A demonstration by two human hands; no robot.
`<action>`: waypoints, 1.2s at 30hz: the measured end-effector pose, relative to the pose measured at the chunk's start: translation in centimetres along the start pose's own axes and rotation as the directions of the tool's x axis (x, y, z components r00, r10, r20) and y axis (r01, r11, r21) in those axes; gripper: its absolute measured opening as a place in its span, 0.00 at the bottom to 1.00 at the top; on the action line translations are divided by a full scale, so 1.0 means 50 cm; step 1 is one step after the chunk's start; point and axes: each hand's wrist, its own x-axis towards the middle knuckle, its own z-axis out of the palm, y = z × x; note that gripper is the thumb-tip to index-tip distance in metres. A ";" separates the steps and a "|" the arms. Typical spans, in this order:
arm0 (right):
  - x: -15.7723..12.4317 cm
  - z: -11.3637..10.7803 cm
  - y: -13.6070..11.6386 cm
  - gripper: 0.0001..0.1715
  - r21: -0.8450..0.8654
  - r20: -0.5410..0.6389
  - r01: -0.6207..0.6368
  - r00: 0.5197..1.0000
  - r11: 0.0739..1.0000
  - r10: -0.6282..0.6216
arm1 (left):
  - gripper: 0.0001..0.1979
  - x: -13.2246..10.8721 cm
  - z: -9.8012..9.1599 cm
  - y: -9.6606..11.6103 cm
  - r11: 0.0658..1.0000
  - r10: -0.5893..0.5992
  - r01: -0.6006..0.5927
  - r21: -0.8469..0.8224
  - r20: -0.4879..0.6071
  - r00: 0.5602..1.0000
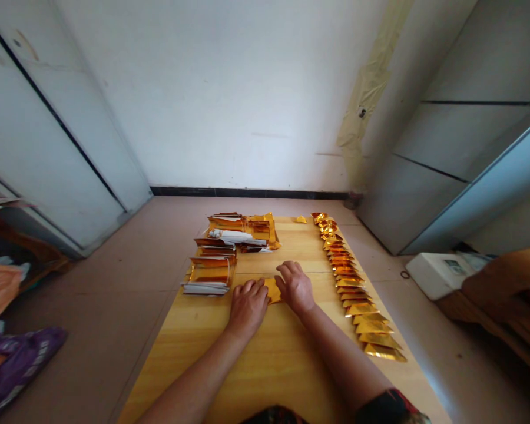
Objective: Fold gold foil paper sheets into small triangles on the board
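A sheet of gold foil paper lies on the wooden table between my hands. My left hand rests palm down on its left edge, fingers curled down against the paper. My right hand presses on its right side, fingers bent. Stacks of gold foil sheets lie just left of my left hand, with more stacks behind them. A long overlapping row of folded gold pieces runs along the table's right side.
One small folded gold piece lies alone at the table's far end. A white device sits on the floor to the right beside wooden furniture. Purple and orange cloth lies on the floor at left. Grey cabinets stand against the wall.
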 end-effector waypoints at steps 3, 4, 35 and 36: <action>-0.032 -0.008 -0.015 0.09 0.032 0.000 0.223 0.975 0.974 -0.223 | 0.08 -0.001 0.002 -0.005 1.000 0.006 -0.006 -0.023 -0.006 1.000; -0.045 -0.007 -0.020 0.08 0.034 0.003 0.261 0.965 0.965 -0.261 | 0.08 -0.001 0.003 -0.006 1.000 0.006 -0.006 -0.030 -0.004 1.000; -0.103 -0.028 0.002 0.16 -0.001 -0.002 0.243 0.970 0.970 -0.243 | 0.08 -0.005 -0.001 -0.007 0.997 -0.006 0.004 -0.079 -0.021 1.000; -0.102 -0.028 -0.008 0.16 0.020 0.017 0.275 0.961 0.961 -0.276 | 0.08 -0.005 -0.002 -0.007 0.997 -0.009 0.008 -0.079 -0.012 1.000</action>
